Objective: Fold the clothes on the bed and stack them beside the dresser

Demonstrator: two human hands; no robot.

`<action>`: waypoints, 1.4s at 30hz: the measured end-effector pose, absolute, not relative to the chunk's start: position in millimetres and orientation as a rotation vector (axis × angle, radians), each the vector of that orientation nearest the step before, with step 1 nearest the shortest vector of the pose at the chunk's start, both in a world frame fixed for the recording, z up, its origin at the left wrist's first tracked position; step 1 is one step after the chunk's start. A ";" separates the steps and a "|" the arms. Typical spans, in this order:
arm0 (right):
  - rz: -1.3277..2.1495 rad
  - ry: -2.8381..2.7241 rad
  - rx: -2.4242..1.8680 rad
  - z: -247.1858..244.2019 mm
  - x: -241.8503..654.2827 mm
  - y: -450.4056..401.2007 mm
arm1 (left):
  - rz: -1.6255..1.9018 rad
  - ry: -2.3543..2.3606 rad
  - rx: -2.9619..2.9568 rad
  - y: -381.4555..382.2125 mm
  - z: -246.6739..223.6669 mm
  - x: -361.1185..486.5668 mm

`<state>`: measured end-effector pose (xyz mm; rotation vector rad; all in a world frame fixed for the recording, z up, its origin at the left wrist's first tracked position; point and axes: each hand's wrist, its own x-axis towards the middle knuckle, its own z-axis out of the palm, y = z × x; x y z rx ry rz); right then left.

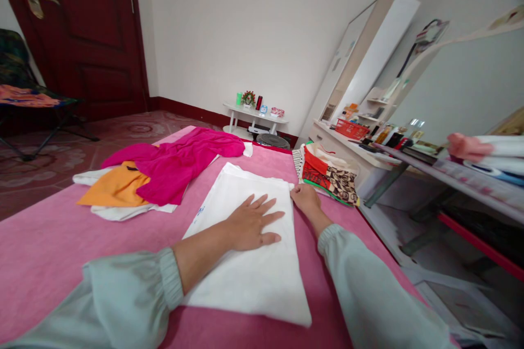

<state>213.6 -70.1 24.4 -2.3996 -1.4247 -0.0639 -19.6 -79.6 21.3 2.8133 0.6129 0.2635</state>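
A white folded garment (254,278) lies flat on the pink bed cover (135,240), with a bit of blue print at its left edge. My left hand (254,223) rests palm down on the middle of it, fingers spread. At the garment's upper right corner, my right hand (305,199) is closed, pinching the edge of the cloth. What exactly lies between those fingertips is partly hidden.
Left of the garment lies a loose heap with a magenta garment (188,163) and a yellow garment (117,188). Folded patterned clothes (327,174) sit at the bed's right edge. Beyond stands a dressing table (380,161) holding bottles and a red basket (351,128).
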 end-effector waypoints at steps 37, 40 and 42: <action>-0.325 -2.148 -1.821 27.0 142.2 -116.2 | 0.253 1.571 2.600 -116.1 45.7 -164.3; -0.241 -2.143 -1.794 41.1 125.8 -107.9 | 0.217 1.546 2.405 -122.9 51.1 -172.8; -0.155 -2.071 -1.867 50.7 107.3 -97.0 | 0.200 1.462 2.274 -122.3 49.7 -177.0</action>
